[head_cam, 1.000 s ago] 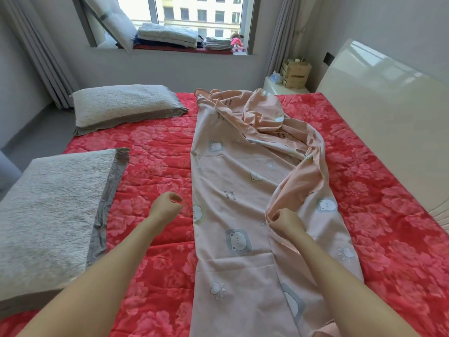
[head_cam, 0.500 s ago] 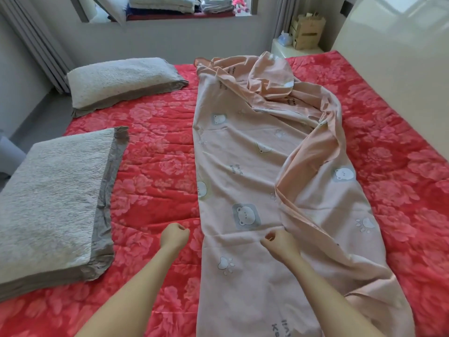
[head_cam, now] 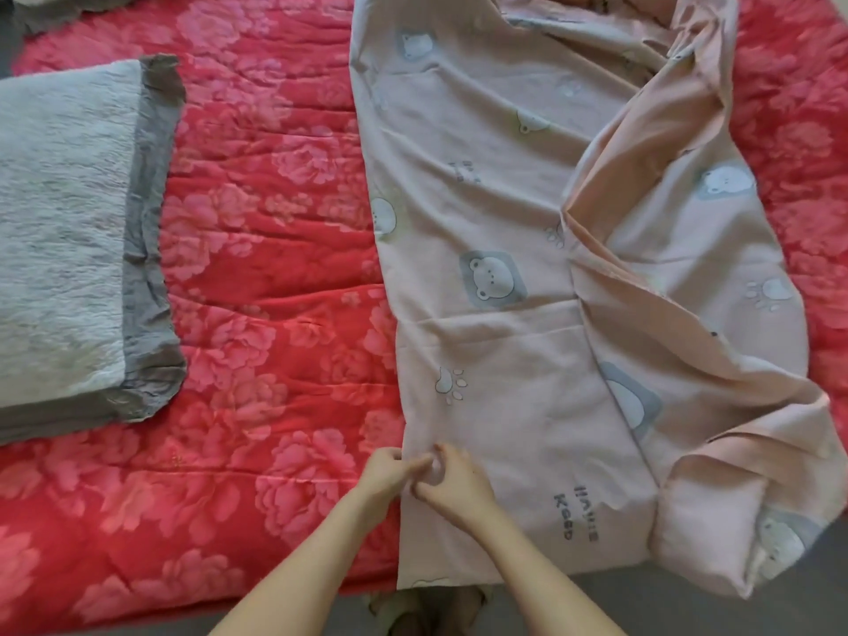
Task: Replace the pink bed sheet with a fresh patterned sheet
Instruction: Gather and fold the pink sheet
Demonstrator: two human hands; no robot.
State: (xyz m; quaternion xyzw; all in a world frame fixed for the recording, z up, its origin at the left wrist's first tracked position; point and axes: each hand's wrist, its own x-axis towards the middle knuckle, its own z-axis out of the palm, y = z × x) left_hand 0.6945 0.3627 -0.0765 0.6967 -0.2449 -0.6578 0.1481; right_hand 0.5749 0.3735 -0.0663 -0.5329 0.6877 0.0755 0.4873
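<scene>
**A:** Head cam, w/ the pink sheet [head_cam: 495,213] as ref. What's it look like?

**B:** Thin, soft-looking cloth, pale pink w/ grey-blue bear faces, paw prints and some lettering. It lies as a long strip on the red quilt [head_cam: 275,250]. Its left half is flat. The right half is folded back in loose, rumpled ridges, and the near right corner spills over the bed edge.

**A:** And my hands?

**B:** Your left hand [head_cam: 387,470] and right hand [head_cam: 452,482] touch each other at the sheet's left edge, near end. Fingers of both are curled, pinching a small bunch of that edge.

**A:** Under the sheet?

**B:** The quilt is bright red, puffy and stitched, w/ a big pink flower print. It shows on both sides of the sheet.

**A:** Anything else?

**B:** Well left of the sheet there's a rectangular pillow [head_cam: 69,231] w/ a fuzzy light-grey top and a crinkled, darker grey border. Grey floor [head_cam: 688,603] lies just past the sheet's near end.
</scene>
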